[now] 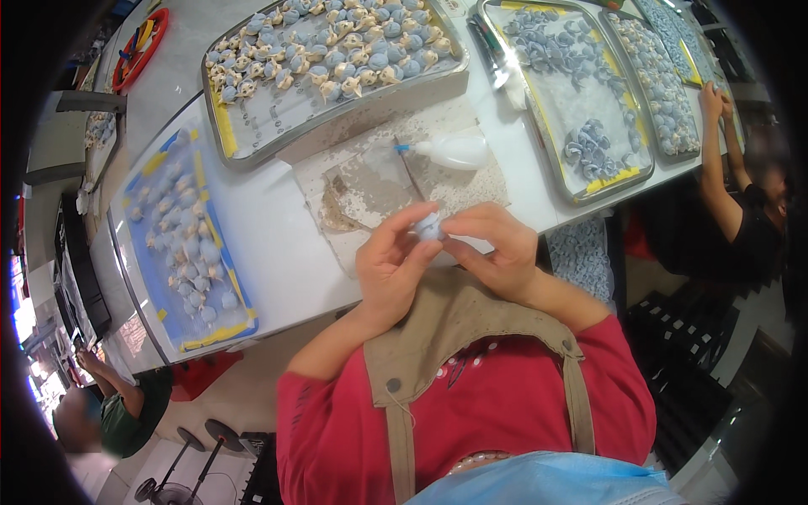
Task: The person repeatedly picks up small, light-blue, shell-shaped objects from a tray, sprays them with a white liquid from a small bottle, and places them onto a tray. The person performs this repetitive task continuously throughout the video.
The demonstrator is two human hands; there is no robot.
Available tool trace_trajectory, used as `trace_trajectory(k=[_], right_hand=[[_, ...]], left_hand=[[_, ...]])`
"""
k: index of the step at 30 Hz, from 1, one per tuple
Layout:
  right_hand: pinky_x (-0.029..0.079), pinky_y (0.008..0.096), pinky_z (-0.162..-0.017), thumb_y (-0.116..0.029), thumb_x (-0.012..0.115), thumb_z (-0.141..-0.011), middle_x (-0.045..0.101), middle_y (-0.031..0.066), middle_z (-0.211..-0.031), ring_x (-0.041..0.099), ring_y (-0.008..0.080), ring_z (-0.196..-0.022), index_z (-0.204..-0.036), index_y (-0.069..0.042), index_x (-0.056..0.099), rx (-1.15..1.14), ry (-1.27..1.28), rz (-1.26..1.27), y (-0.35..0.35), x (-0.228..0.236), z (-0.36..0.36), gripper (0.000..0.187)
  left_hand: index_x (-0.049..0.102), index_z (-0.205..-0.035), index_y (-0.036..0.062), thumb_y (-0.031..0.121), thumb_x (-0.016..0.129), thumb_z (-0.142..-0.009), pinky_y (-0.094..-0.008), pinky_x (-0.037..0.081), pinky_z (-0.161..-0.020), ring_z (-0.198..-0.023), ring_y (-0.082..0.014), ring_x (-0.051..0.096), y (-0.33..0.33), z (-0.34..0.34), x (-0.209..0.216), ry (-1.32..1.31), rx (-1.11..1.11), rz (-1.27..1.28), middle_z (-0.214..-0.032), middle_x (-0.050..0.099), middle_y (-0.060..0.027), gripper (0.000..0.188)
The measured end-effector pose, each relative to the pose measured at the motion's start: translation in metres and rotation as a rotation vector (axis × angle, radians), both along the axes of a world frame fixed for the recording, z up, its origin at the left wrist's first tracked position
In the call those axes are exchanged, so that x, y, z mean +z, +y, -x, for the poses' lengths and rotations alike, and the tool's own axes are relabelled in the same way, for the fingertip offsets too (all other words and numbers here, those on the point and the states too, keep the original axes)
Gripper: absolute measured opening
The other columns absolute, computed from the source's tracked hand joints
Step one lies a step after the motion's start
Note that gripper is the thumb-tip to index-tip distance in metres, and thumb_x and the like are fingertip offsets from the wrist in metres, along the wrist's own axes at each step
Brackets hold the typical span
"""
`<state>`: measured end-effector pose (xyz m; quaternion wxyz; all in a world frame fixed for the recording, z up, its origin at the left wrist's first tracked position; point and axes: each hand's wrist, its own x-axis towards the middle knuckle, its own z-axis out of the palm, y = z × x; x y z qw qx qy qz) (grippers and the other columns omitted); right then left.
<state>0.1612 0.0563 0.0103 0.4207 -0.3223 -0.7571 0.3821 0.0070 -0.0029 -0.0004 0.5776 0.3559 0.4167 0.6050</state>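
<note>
Between my two hands, close to the table's near edge, is a small pale blue figurine piece (427,227). My left hand (394,259) pinches it from the left, thumb and forefinger closed on it. From the other side the fingertips of my right hand (497,244) grip it too; fingers cover much of its shape. Just beyond lies a white squeeze bottle (454,152) with a blue tip, on its side on a stained, worn board (337,198). A metal tray (252,143) behind the board carries many small blue and cream figurines (337,50).
At left a blue tray (156,290) holds more figurines. Right of the board stands a metal tray (581,199) of loose blue parts, beside another full tray (661,101). A red basket (141,50) sits far left. Other people work at right (724,160) and lower left (118,396).
</note>
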Motion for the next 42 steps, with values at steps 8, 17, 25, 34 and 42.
trace_trajectory(k=[8, 17, 25, 34, 42], right_hand=[[0.049, 0.0288, -0.058, 0.003, 0.071, -0.063, 0.065, 0.0070, -0.080, 0.061, 0.0211, -0.069, -0.093, -0.006, 0.065, -0.042, -0.049, -0.161, 0.000, -0.003, -0.003, 0.031], [0.048, 0.0290, -0.057, 0.003, 0.070, -0.064, 0.064, 0.0060, -0.076, 0.061, 0.0209, -0.066, -0.093, -0.007, 0.066, -0.066, -0.081, -0.120, -0.002, 0.006, -0.002, 0.031], [0.048, 0.0292, -0.060, 0.003, 0.070, -0.066, 0.063, 0.0064, -0.079, 0.060, 0.0220, -0.070, -0.094, -0.007, 0.067, 0.062, -0.089, -0.126, 0.007, 0.005, -0.009, 0.030], [0.045, 0.0276, -0.084, -0.010, 0.072, -0.073, 0.060, 0.0089, -0.107, 0.059, 0.0169, -0.095, -0.122, -0.005, 0.051, 0.347, 0.241, 0.549, 0.018, 0.010, -0.007, 0.054], [0.046, 0.0270, -0.084, -0.015, 0.071, -0.076, 0.063, 0.0089, -0.104, 0.060, 0.0151, -0.093, -0.116, 0.000, 0.055, 0.468, 0.117, 0.639, 0.018, 0.013, -0.014, 0.046]], left_hand=[[0.048, -0.120, -0.0032, -0.005, 0.059, -0.083, -0.0260, 0.046, -0.084, -0.101, -0.0144, 0.054, -0.002, -0.003, -0.002, 0.026, 0.003, 0.020, -0.121, 0.052, -0.0112, 0.039], [0.050, -0.119, -0.0034, -0.003, 0.061, -0.082, -0.0232, 0.046, -0.077, -0.092, -0.0101, 0.055, 0.001, -0.008, 0.003, 0.079, 0.052, -0.005, -0.113, 0.056, -0.0092, 0.038], [0.054, -0.115, -0.0026, -0.003, 0.059, -0.083, -0.0160, 0.039, -0.062, -0.073, -0.0021, 0.049, -0.002, -0.003, 0.000, 0.112, -0.010, 0.068, -0.095, 0.060, -0.0034, 0.032], [0.054, -0.117, -0.0015, -0.001, 0.059, -0.083, -0.0282, 0.041, -0.092, -0.109, -0.0172, 0.053, -0.001, 0.001, 0.005, -0.080, -0.177, 0.015, -0.117, 0.057, -0.0142, 0.034], [0.057, -0.113, -0.0015, 0.007, 0.061, -0.085, -0.0252, 0.046, -0.079, -0.092, -0.0141, 0.060, -0.003, 0.008, 0.005, 0.194, -0.232, -0.104, -0.105, 0.063, -0.0104, 0.030]])
